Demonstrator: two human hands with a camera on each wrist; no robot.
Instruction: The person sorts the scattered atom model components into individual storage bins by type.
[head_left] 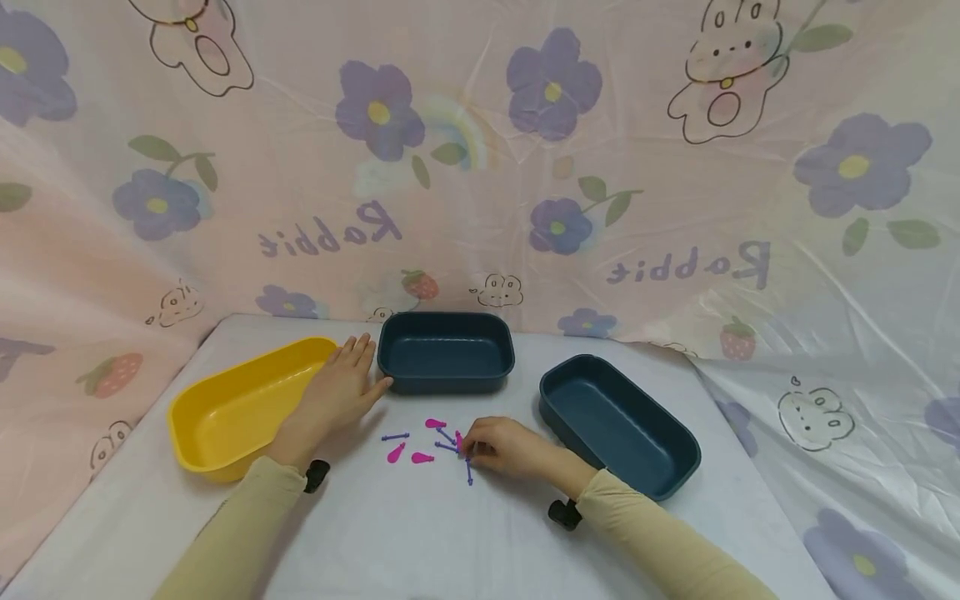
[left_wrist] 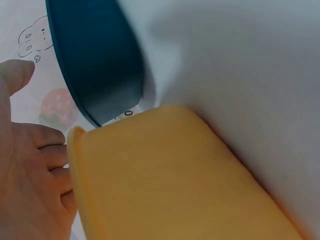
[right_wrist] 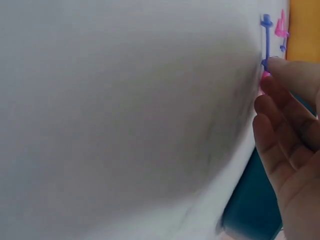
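My right hand [head_left: 508, 448] is low over the cloth, its thumb and index finger pinching a small pink bulb-shaped piece [head_left: 460, 440]. Around those fingertips lie thin purple sticks with wider ends, one of them a purple stick [head_left: 470, 473] just below the hand. Further left are another purple stick [head_left: 395, 437] and loose pink pieces, such as a pink piece [head_left: 422, 457]. In the right wrist view the thumb partly covers the pinched piece, beside a purple stick [right_wrist: 267, 42]. My left hand [head_left: 333, 398] has its fingers extended at the yellow tray's right rim.
A yellow tray [head_left: 180, 425] stands at the left. One dark blue tray [head_left: 446, 386] is at the back middle, and a second dark blue tray [head_left: 686, 467] sits angled at the right. Behind the white-covered table [head_left: 360, 533] hangs a printed curtain [head_left: 480, 167].
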